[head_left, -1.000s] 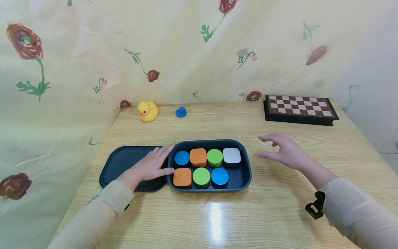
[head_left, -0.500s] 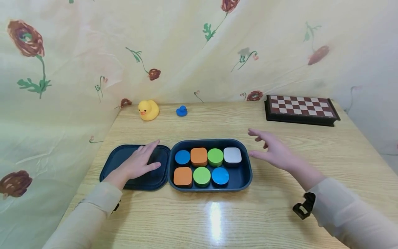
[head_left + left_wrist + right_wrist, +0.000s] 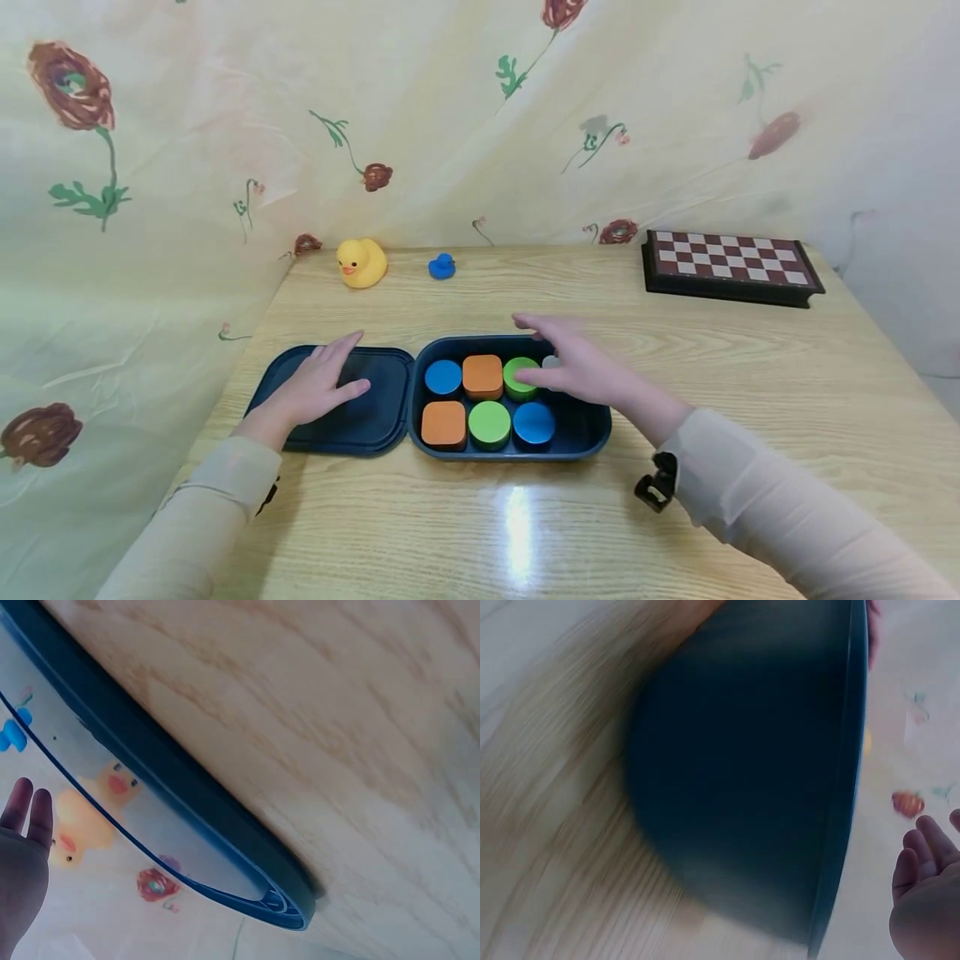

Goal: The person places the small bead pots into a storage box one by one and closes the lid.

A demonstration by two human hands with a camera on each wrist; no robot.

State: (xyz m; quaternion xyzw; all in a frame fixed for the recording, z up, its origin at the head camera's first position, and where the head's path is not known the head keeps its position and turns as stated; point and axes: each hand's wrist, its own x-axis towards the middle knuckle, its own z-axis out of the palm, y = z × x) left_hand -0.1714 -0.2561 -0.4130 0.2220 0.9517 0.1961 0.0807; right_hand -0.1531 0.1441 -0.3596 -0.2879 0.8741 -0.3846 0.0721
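Note:
In the head view a dark blue box (image 3: 596, 437) holds two rows of small round and square pieces with blue, orange, green and white tops. My right hand (image 3: 581, 364) hovers over its right end, fingers and thumb apart with nothing between them. Below that hand the white-topped piece (image 3: 551, 362) is mostly hidden, and a round green-topped piece (image 3: 516, 385) sits by the thumb tip. My left hand (image 3: 307, 393) is over the dark blue lid (image 3: 384, 400), its fingers extended and holding nothing. Box wall (image 3: 742, 772) fills the right wrist view's middle, blurred.
A yellow rubber duck (image 3: 363, 263) and a smaller blue duck (image 3: 442, 267) stand at the table's back edge. The chessboard case (image 3: 731, 267) lies at the back right. A flowered cloth (image 3: 420, 100) hangs behind the wooden table (image 3: 420, 525).
My right hand has moved left from beside the box to over its right end. The left hand has drawn off the box's left rim, leftward over the lid.

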